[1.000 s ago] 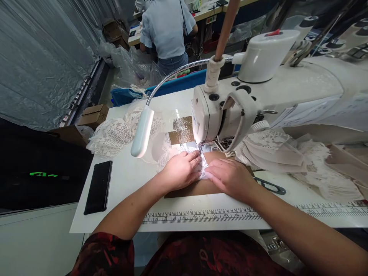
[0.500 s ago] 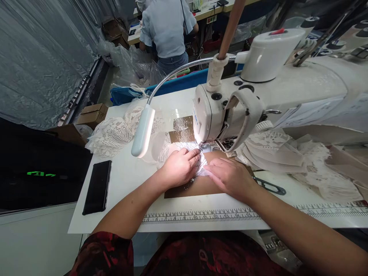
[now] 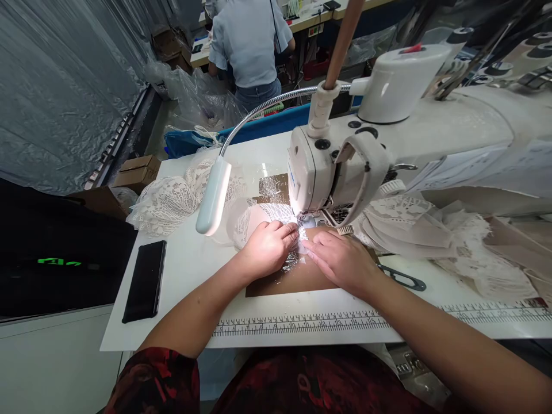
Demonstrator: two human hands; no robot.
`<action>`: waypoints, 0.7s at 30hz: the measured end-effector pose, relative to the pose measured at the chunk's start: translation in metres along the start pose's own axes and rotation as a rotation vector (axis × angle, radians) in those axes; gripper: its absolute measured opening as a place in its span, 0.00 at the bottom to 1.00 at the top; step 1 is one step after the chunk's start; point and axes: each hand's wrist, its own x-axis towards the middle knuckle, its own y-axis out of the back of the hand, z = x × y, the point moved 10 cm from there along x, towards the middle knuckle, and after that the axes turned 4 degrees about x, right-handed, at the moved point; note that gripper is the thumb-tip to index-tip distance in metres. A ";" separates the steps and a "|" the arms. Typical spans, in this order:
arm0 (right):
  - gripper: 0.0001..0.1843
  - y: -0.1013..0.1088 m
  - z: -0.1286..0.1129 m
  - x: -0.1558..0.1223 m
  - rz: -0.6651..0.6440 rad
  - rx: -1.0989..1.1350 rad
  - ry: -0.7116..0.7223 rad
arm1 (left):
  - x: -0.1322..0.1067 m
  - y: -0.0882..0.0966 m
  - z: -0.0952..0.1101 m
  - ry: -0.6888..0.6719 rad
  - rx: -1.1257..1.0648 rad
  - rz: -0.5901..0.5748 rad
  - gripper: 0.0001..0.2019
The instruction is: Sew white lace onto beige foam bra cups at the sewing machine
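Observation:
A white lace piece lies under the head of a white sewing machine, lit by its lamp. My left hand presses on the lace just left of the needle area, fingers bent and close together. On the right, the fingertips of my right hand pinch the lace's near edge. The needle itself is too small to make out. Beneath both hands is a brown panel on the machine bed. Sheer fabric with lace trails off to the left of my left hand.
Gathered lace pieces lie at the left, with a black phone nearer me. The lamp hangs above the left side. More lace and sheer panels are piled right, beside a dark flat tool. A person sits beyond.
The lace has moved away from me under the machine head, so more shows behind my left hand and less in front. Both hands moved slightly with it.

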 end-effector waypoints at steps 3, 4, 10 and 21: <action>0.17 0.001 -0.001 -0.002 0.014 0.003 0.016 | -0.001 0.000 -0.002 0.018 0.010 0.005 0.19; 0.17 0.001 -0.001 -0.002 0.015 0.005 0.017 | -0.001 -0.001 -0.003 0.023 0.009 0.004 0.19; 0.19 -0.002 0.005 0.003 -0.014 0.054 -0.045 | 0.000 -0.002 -0.012 0.059 -0.015 0.016 0.18; 0.19 -0.006 0.007 0.016 -0.090 0.015 -0.139 | 0.002 -0.006 -0.041 0.192 -0.088 0.127 0.18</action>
